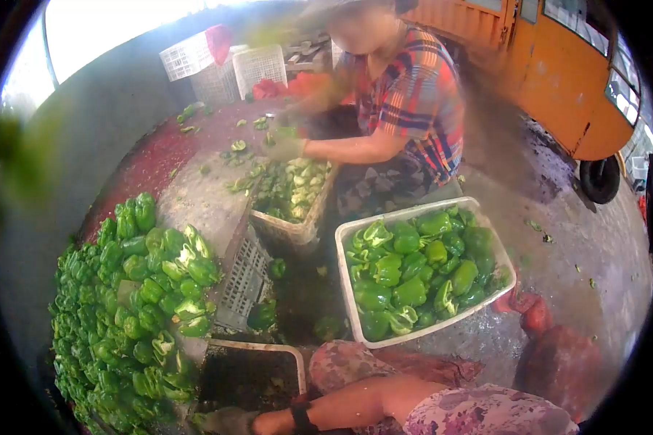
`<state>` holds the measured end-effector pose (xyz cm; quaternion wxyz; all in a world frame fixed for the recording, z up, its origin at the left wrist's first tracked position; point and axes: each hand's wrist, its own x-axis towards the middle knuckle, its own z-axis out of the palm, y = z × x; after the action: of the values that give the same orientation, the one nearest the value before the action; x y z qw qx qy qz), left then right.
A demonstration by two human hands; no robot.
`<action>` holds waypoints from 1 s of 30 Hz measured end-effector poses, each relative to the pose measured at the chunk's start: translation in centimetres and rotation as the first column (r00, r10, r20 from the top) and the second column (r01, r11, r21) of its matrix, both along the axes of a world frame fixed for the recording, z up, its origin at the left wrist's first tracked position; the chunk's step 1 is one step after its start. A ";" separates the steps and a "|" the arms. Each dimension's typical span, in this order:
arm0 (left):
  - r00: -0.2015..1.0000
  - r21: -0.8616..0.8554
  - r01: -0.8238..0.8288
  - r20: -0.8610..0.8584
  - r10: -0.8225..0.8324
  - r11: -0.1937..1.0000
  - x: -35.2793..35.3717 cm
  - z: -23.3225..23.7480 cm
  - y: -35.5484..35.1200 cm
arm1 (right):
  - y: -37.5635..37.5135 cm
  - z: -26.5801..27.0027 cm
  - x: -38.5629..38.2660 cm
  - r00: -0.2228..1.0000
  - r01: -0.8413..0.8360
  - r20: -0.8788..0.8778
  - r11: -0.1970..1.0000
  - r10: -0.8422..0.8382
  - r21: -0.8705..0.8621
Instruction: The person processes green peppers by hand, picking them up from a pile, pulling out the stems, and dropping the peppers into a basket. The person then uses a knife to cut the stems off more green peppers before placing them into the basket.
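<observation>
My left hand (229, 420), in a dirty glove, is at the bottom edge beside the lower end of a large pile of green peppers (134, 297). A dark band circles its wrist. Green shows at its fingertips, but blur and the frame edge hide whether the fingers grip anything. My right hand is out of view. Just above my left hand stands a dark crate with a pale rim (268, 346). A white-rimmed crate (347, 286) full of green peppers, some split open, stands in front of my knee.
Across from me a person (421, 94) in a plaid shirt works with gloved hands above a crate of pepper pieces (308, 232). A grey slotted crate (245, 283) lies tilted beside the pile. White crates (260, 67) stand behind, an orange vehicle (551, 80) at upper right.
</observation>
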<state>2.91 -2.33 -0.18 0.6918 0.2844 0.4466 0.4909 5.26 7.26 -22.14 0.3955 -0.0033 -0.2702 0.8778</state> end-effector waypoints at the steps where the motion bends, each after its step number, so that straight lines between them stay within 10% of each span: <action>1: 1.000 0.000 -0.004 0.005 0.004 1.000 -0.3 -0.2 0.0 | 0.0 0.0 0.0 1.000 0.001 0.005 1.000 -0.001 0.001; 26: 0.994 -0.080 -0.069 0.078 0.075 0.994 -8.0 -9.4 2.3 | 0.2 -1.9 -1.3 0.965 0.076 0.227 0.970 -0.130 0.233; 30: 0.983 -0.075 -0.108 0.143 0.117 0.991 -2.9 -4.3 2.2 | 1.2 -2.9 -1.9 0.912 0.092 0.337 0.916 -0.235 0.390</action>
<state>-0.04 -0.17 -4.44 0.7030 0.1986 0.4260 0.5337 3.40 8.45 -25.02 0.4029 -0.1211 -0.4986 0.7579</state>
